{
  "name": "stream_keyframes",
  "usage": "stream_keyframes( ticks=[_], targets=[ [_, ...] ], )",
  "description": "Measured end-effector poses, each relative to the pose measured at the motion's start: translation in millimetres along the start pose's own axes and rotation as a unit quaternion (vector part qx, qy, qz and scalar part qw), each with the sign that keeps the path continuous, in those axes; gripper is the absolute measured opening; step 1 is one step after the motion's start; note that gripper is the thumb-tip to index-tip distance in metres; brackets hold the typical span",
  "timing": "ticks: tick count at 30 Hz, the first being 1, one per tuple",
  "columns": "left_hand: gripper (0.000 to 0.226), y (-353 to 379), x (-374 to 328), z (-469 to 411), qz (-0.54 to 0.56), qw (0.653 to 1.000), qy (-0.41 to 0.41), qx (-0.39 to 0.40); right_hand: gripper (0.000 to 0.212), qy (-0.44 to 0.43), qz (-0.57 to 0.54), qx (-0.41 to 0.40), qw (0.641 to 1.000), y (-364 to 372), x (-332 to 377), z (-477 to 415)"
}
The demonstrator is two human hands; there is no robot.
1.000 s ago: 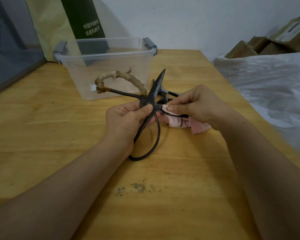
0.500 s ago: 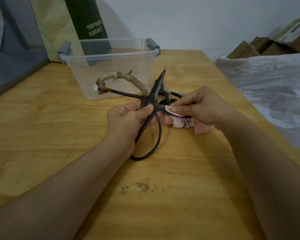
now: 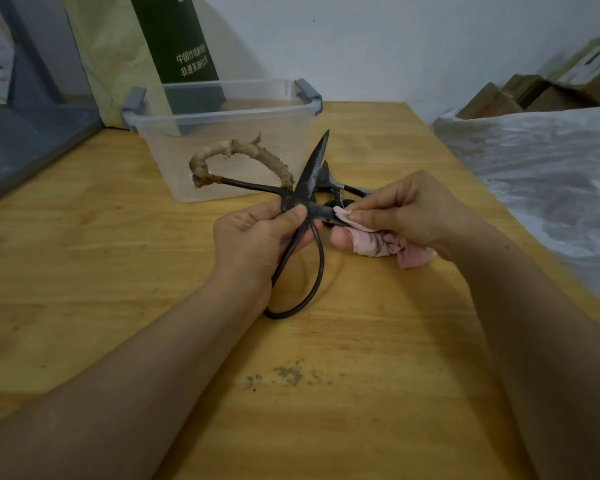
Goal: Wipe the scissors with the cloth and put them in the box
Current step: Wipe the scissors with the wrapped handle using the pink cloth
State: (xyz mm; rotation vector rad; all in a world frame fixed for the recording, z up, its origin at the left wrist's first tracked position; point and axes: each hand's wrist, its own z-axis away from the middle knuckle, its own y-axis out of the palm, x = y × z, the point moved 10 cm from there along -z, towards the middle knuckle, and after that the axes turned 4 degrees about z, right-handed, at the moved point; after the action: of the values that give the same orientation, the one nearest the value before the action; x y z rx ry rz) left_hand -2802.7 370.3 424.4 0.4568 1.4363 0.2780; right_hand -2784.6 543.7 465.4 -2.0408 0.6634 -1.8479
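Observation:
My left hand (image 3: 257, 239) grips big black iron scissors (image 3: 310, 181) at the pivot, blades spread wide. One blade points up and away; the other runs right into the pink cloth (image 3: 378, 242). One handle loop is wrapped in frayed tan cord, the other hangs bare below my hand. My right hand (image 3: 406, 214) pinches the cloth around the lower blade. The clear plastic box (image 3: 174, 133) with grey latches stands behind, open-topped. A second dark pair of scissors (image 3: 329, 178) lies on the table behind the held pair, partly hidden.
The wooden table (image 3: 118, 271) has a dark smudge near the front. A green and yellow bag (image 3: 174, 39) leans on the wall behind the box. Crinkled plastic sheeting (image 3: 541, 168) and cardboard boxes (image 3: 520, 95) lie to the right. A grey surface (image 3: 25, 140) borders the left.
My right hand has slid the cloth slightly right along the lower blade, away from the pivot. My left hand and the scissors hold about the same pose.

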Motion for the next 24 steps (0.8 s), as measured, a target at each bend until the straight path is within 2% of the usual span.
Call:
stream_keyframes(
  ticks=[7, 10, 16, 24],
  targets=[
    [0.015, -0.9, -1.6, -0.6, 0.003, 1.0, 0.013, -0.002, 0.017, 0.017, -0.068, -0.003, 0.998, 5.7, -3.2, 0.3],
    [0.015, 0.8, -0.3, 0.8, -0.01, 1.0, 0.013, 0.0, 0.014, 0.006, -0.033, -0.01, 0.999, 8.5, 1.5, -0.6],
    [0.01, 0.5, 1.9, -1.4, 0.009, 1.0, -0.008, 0.001, 0.022, 0.01, -0.01, 0.008, 1.0, -1.3, -0.2, 3.6],
    [0.006, -1.2, 3.1, 1.6, 0.017, 1.0, -0.007, -0.014, 0.016, 0.022, 0.051, 0.007, 0.998, -8.8, -9.7, 3.4]
  ],
)
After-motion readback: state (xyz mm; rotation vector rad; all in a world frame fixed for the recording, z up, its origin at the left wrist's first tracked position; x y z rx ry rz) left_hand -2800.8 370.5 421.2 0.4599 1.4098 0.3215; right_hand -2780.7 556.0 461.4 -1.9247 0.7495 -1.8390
